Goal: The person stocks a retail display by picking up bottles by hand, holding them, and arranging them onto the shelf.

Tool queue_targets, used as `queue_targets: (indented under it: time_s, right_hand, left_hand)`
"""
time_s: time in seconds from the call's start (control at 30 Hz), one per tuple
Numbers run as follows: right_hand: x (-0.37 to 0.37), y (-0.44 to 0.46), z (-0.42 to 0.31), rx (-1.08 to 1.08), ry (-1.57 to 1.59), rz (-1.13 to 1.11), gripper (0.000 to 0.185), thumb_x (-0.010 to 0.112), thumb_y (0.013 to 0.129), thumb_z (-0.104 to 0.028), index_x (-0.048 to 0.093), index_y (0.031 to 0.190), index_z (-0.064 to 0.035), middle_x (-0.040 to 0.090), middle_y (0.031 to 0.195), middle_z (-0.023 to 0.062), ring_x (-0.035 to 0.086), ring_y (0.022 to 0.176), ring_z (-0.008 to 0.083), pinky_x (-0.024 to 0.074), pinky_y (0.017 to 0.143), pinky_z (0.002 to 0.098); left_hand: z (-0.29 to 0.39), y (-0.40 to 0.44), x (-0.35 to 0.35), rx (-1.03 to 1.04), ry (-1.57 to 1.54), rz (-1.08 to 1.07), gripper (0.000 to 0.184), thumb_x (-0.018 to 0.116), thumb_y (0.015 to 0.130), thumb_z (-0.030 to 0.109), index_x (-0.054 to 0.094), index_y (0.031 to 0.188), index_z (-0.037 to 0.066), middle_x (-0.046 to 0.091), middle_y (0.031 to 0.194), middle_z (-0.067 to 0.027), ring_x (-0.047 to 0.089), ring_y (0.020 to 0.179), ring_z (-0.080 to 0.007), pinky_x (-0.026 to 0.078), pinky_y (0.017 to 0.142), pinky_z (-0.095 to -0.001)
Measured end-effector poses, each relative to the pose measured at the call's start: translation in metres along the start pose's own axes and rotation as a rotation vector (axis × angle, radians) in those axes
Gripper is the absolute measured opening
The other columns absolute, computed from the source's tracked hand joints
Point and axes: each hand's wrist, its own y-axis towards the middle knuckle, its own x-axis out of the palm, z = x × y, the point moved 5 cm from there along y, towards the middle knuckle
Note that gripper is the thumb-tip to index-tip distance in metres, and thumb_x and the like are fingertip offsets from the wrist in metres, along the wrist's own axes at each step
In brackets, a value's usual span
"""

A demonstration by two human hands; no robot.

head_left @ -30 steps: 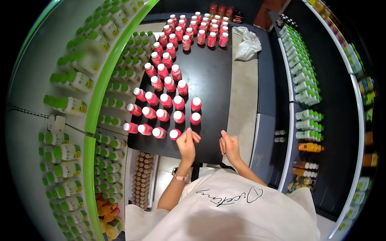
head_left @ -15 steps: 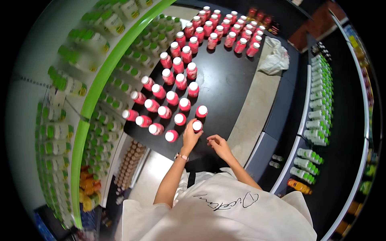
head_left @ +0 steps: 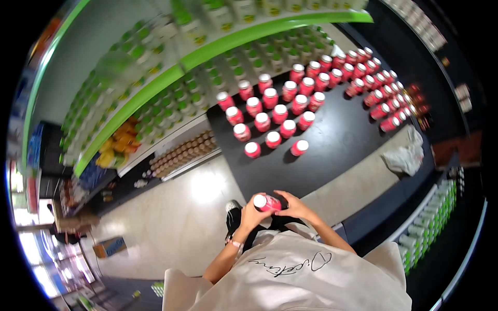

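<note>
A pink bottle with a white cap lies tilted in front of my body, its cap toward the left. My left hand is closed around the cap end. The fingers and thumb of my right hand curve round the bottle's base from the other side. Beyond my hands, a black table carries many more pink bottles with white caps in rows. A single upright bottle stands nearest to me on the right of the front group.
Green-edged shelves with green-capped white bottles run along the table's far left. Egg trays sit on a low shelf. A white plastic bag lies on the right-hand ledge. A cardboard box rests on the floor at left.
My left hand has lifted a pink bottle off the table and brought it toward my body. My right hand has joined it on the bottle. The view has turned left, showing more floor.
</note>
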Motion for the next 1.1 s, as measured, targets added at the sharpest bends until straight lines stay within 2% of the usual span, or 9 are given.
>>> queue_targets:
  time_s: [0.03, 0.13, 0.2, 0.3, 0.4, 0.43, 0.57, 0.8, 1.1]
  right_hand:
    - [0.015, 0.004, -0.019, -0.038, -0.012, -0.094, 0.089, 0.085, 0.066, -0.031, 0.044, 0.142, -0.0057, 0.053, 0.135, 0.0196, 0.05, 0.128, 0.0323, 0.0389, 0.106, 0.0404]
    - [0.072, 0.004, -0.073, -0.077, -0.038, -0.317, 0.078, 0.083, 0.065, -0.022, 0.049, 0.134, -0.0066, 0.062, 0.123, 0.0182, 0.059, 0.116, 0.033, 0.046, 0.098, 0.0406]
    - [0.106, 0.002, -0.115, -0.087, 0.017, -0.337, 0.073, 0.082, 0.065, -0.018, 0.049, 0.129, -0.0073, 0.065, 0.116, 0.0171, 0.065, 0.106, 0.0326, 0.0503, 0.091, 0.0391]
    - [0.163, 0.006, -0.166, -0.215, -0.009, -0.379, 0.073, 0.083, 0.066, -0.019, 0.048, 0.128, -0.0064, 0.065, 0.113, 0.0175, 0.068, 0.098, 0.0316, 0.0526, 0.085, 0.0381]
    - [0.234, 0.004, -0.214, -0.251, 0.036, -0.49, 0.075, 0.083, 0.065, -0.02, 0.046, 0.13, -0.0058, 0.065, 0.109, 0.0159, 0.067, 0.093, 0.0262, 0.0537, 0.08, 0.036]
    - [0.259, -0.002, -0.24, -0.11, 0.149, -0.606, 0.074, 0.082, 0.069, -0.02, 0.045, 0.131, -0.0056, 0.064, 0.106, 0.0115, 0.064, 0.09, 0.018, 0.0537, 0.074, 0.0319]
    - [0.371, -0.023, -0.293, -0.135, 0.191, -0.789, 0.07, 0.079, 0.078, -0.018, 0.043, 0.136, -0.0022, 0.059, 0.116, 0.0071, 0.058, 0.1, 0.0121, 0.0499, 0.087, 0.0296]
    - [0.542, -0.066, -0.315, -0.092, 0.425, -1.017, 0.065, 0.073, 0.087, -0.023, 0.04, 0.14, -0.0029, 0.058, 0.116, 0.0058, 0.058, 0.103, 0.0114, 0.0492, 0.089, 0.0287]
    - [0.672, -0.073, -0.341, 0.153, 0.43, -1.074, 0.054, 0.043, 0.102, -0.045, 0.043, 0.14, -0.0059, 0.058, 0.118, 0.0059, 0.059, 0.103, 0.0109, 0.0477, 0.091, 0.0262]
  left_hand:
    - [0.001, -0.02, -0.011, -0.017, -0.017, 0.013, 0.064, 0.084, 0.065, 0.019, 0.059, 0.122, 0.004, 0.07, 0.107, -0.0102, 0.068, 0.099, -0.0194, 0.053, 0.088, -0.0328]
    - [-0.003, -0.075, -0.048, -0.01, -0.061, 0.152, 0.066, 0.088, 0.063, 0.02, 0.059, 0.119, 0.001, 0.07, 0.105, -0.0101, 0.068, 0.095, -0.0183, 0.054, 0.086, -0.0319]
    - [-0.009, -0.112, -0.081, -0.064, -0.139, 0.284, 0.066, 0.085, 0.064, 0.032, 0.06, 0.119, 0.005, 0.071, 0.099, -0.0152, 0.071, 0.093, -0.027, 0.056, 0.081, -0.037]
    - [-0.021, -0.167, -0.133, -0.019, -0.281, 0.497, 0.065, 0.085, 0.067, 0.032, 0.059, 0.118, 0.0, 0.071, 0.097, -0.0153, 0.071, 0.087, -0.024, 0.056, 0.075, -0.0351]
    - [-0.028, -0.237, -0.186, -0.06, -0.186, 0.716, 0.062, 0.083, 0.073, 0.03, 0.058, 0.119, -0.001, 0.07, 0.096, -0.0143, 0.068, 0.079, -0.0208, 0.055, 0.068, -0.0326]
    - [-0.035, -0.259, -0.198, 0.002, -0.219, 0.785, 0.057, 0.076, 0.083, 0.029, 0.054, 0.125, -0.003, 0.066, 0.105, -0.0135, 0.064, 0.084, -0.0197, 0.052, 0.072, -0.0319]
    - [-0.102, -0.343, -0.232, 0.149, -0.567, 0.997, 0.048, 0.055, 0.099, 0.027, 0.046, 0.135, -0.004, 0.055, 0.123, -0.011, 0.054, 0.109, -0.0184, 0.043, 0.094, -0.0321]
    - [-0.15, -0.493, -0.307, 0.144, -0.546, 1.245, 0.039, 0.052, 0.101, 0.022, 0.051, 0.133, -0.001, 0.055, 0.118, -0.01, 0.054, 0.109, -0.0187, 0.044, 0.095, -0.0316]
    - [-0.218, -0.569, -0.341, 0.114, -0.651, 1.397, 0.043, 0.056, 0.098, 0.019, 0.05, 0.137, 0.001, 0.057, 0.127, -0.0108, 0.056, 0.109, -0.0181, 0.044, 0.093, -0.0311]
